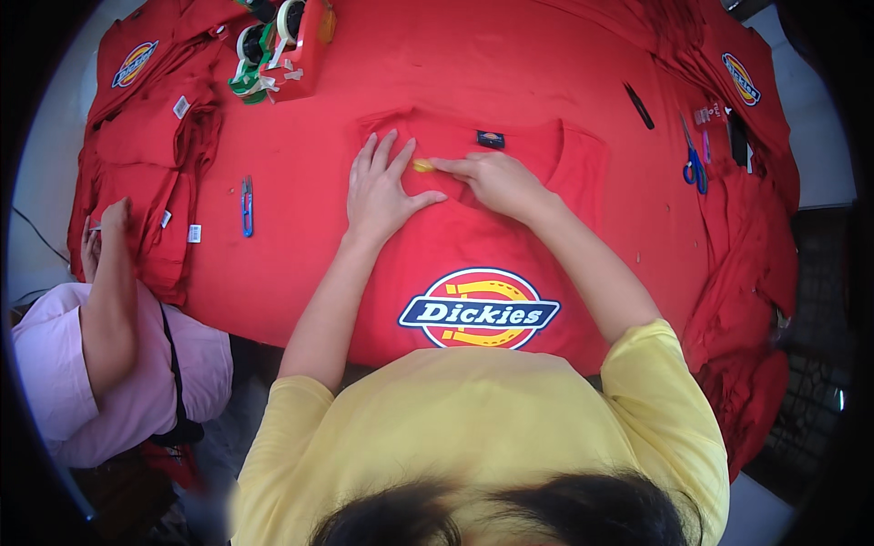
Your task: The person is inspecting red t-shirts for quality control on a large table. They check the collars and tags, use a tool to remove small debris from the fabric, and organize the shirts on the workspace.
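Right fingers [452, 166] at yellow piece [421, 166], white-lettered logo [479, 314] on shirt [492, 238]

Looks like a garment workshop: piled red shirts [146, 173], thread snips [247, 211], scissors [696, 171], a tape dispenser [298, 68]

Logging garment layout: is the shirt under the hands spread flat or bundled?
Spread flat: the red shirt lies mostly smooth, emblem and neck label showing; its lower end is hidden.
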Motion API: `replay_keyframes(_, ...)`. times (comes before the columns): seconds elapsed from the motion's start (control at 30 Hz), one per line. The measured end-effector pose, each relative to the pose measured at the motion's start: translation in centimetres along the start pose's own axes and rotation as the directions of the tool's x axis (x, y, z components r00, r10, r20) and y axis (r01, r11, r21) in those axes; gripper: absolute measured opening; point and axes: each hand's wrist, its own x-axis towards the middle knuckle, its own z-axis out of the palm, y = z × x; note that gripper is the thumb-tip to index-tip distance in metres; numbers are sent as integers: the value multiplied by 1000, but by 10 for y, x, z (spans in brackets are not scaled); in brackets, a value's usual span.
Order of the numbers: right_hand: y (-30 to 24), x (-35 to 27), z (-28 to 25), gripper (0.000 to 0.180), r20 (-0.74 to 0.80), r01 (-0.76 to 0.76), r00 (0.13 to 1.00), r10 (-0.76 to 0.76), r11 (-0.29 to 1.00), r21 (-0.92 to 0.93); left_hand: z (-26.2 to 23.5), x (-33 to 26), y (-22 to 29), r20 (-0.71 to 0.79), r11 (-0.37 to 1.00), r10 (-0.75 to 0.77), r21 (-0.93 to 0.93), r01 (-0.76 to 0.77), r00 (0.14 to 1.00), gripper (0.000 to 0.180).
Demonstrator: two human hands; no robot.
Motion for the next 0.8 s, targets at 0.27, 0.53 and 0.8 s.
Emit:
replay_keyframes(0.27,3,19,-7,44,3,125,992,-126,985,-119,-1,-1,3,-2,1000,-13,-15,13,1000,91)
replay_keyframes(0.53,26,-39,-45,38,-60,-31,998,33,999,32,-6,-2,0,45,1000,-6,-13,6,999,95)
replay_keyframes(0.8,49,-76,-30,39,-256,-147,940,226,944,294,-4,-2,-7,51,995,8,-104,-3,999,90)
